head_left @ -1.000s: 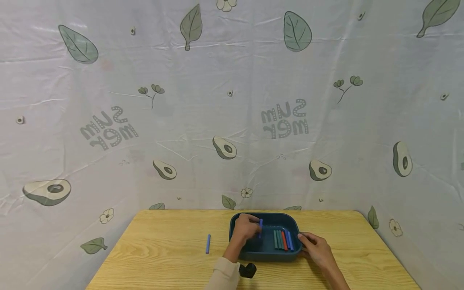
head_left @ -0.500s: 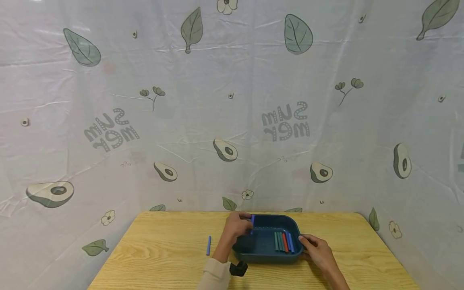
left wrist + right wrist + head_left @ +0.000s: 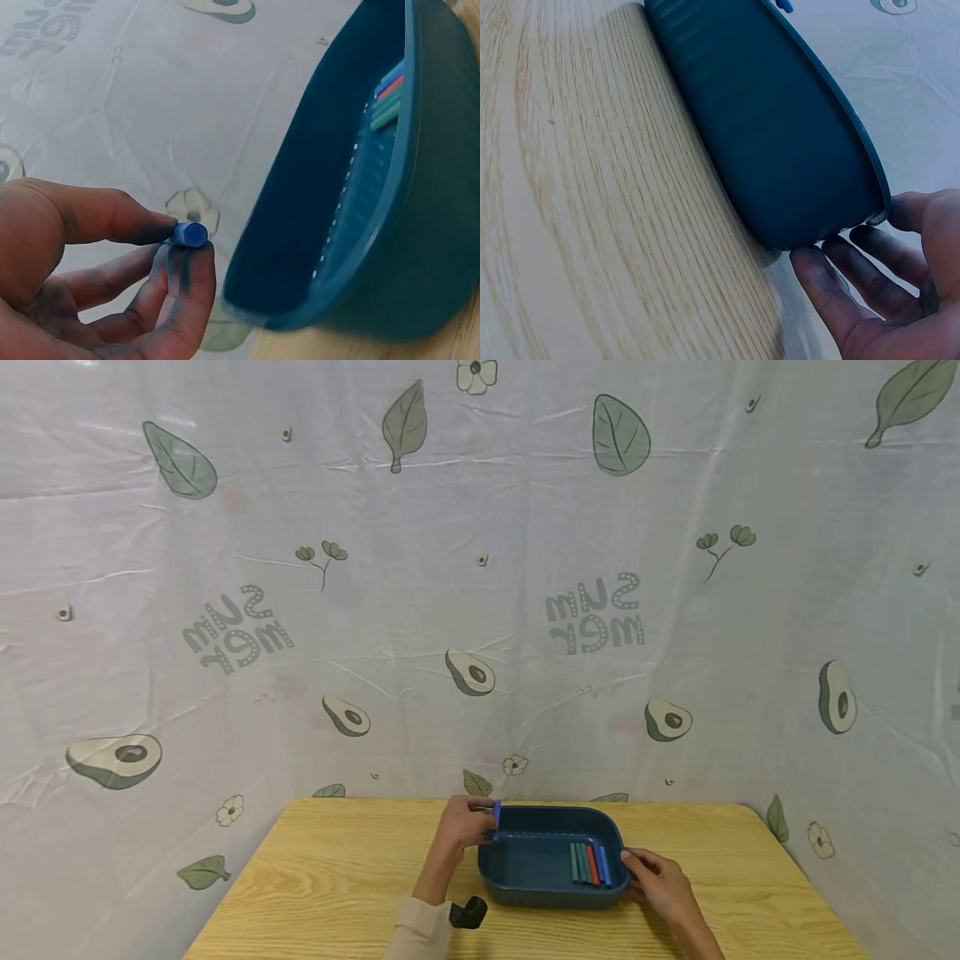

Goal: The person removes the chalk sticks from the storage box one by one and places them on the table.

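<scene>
My left hand [image 3: 461, 822] pinches a blue crayon-like stick [image 3: 191, 235] between thumb and fingers, at the left rim of a dark teal plastic tub [image 3: 534, 897]. In the head view that stick stands nearly upright and overlaps the tub's back left corner. The tub's right end is gripped by my right hand [image 3: 660, 881], thumb at the rim and fingers against the outer wall. Inside, toward the right, green sticks [image 3: 580, 863], a red stick [image 3: 592, 865] and blue sticks [image 3: 606, 866] lie side by side.
The tub stands on a light wood table [image 3: 337, 868]. Behind it hangs a pale printed curtain [image 3: 405, 610] along the table's back edge. A black wrist strap piece [image 3: 468, 912] sticks out from the left sleeve [image 3: 422, 931].
My left hand has moved left from inside the tub to its left rim, carrying the blue stick. The left forearm now covers where another blue stick lay. My right hand keeps its hold.
</scene>
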Demonstrator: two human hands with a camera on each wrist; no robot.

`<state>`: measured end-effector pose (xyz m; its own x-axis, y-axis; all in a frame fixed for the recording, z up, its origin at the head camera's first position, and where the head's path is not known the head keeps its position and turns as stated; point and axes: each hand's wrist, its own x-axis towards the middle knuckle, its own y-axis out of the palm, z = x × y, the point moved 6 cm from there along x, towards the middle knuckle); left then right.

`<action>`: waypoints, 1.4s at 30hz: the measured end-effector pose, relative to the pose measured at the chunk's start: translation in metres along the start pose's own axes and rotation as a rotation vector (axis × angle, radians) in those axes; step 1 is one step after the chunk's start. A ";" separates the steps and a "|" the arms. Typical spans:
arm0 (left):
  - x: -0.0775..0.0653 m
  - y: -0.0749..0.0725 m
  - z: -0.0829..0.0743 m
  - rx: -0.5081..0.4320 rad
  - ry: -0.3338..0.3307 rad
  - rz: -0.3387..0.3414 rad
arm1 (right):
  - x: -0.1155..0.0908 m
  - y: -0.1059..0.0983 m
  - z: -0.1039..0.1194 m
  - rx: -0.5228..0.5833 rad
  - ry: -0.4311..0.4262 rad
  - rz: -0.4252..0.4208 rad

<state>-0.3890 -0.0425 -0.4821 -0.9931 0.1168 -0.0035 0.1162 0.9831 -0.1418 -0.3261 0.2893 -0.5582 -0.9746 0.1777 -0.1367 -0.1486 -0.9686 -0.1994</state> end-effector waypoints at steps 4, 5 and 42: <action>-0.004 -0.014 0.006 -0.012 -0.011 -0.008 | -0.006 0.000 0.000 0.003 -0.009 -0.001; -0.005 -0.018 0.008 -0.018 -0.013 -0.010 | -0.008 0.001 0.001 0.004 -0.012 0.001; -0.035 -0.106 0.077 0.153 -0.109 -0.129 | -0.014 0.002 0.001 -0.049 0.002 0.007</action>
<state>-0.3680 -0.1612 -0.5429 -0.9962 -0.0324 -0.0811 -0.0069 0.9550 -0.2964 -0.3132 0.2853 -0.5561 -0.9752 0.1715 -0.1396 -0.1337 -0.9601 -0.2455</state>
